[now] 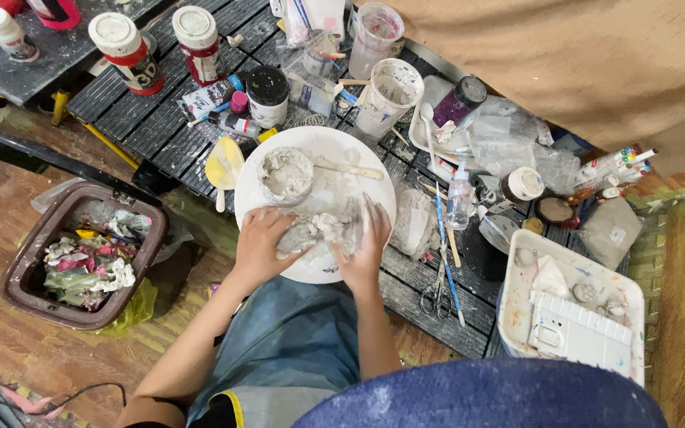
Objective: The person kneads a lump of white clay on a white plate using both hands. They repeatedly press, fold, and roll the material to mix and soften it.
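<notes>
A lump of grey-white clay [320,231] lies on a round white plate [358,150] on the black slatted table. My left hand [262,242] presses on the lump's left end, fingers curled around it. My right hand [370,242] stands edge-on against the lump's right side, fingers smeared with clay. A small round tub of grey paste [285,174] sits on the plate just beyond my left hand. A flat wooden stick [350,169] lies on the plate to the tub's right.
Paint jars [127,51], cups [388,93], small bottles and brushes crowd the table behind the plate. Scissors [438,295] lie to the right of my forearm. A white tray [517,273] holding a small white model house sits at right. A brown waste bin [41,238] stands on the floor at left.
</notes>
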